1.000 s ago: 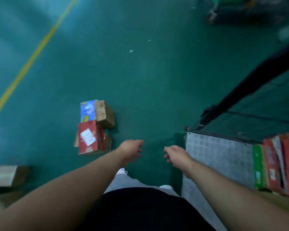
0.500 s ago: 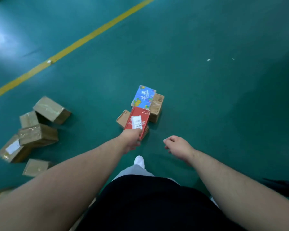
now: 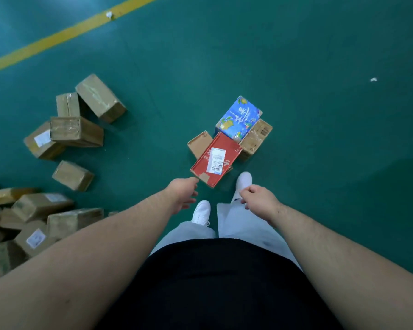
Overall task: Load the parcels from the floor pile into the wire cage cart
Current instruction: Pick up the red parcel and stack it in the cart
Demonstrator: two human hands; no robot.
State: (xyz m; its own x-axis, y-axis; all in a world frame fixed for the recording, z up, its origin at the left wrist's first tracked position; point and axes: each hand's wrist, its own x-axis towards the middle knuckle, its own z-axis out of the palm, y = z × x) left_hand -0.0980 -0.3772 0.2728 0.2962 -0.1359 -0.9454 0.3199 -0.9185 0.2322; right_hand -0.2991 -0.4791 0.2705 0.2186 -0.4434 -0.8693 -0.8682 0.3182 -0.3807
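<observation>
Green floor [image 3: 296, 55], scattered parcels [image 3: 76, 131], yellow line [image 3: 57, 35]

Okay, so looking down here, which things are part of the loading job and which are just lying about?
Part of the job:
red box with a white label
blue printed box
brown cardboard boxes heaped at left
left hand, near the red box's corner
right hand, empty

Just lying about:
yellow floor line
white scraps on the floor

Both bare forearms reach forward, converging toward 12 o'clock. The left hand [image 3: 182, 194] hangs with fingers loosely curled, empty. The right hand [image 3: 260, 200], at its 3 o'clock, is loosely closed, holding nothing.
</observation>
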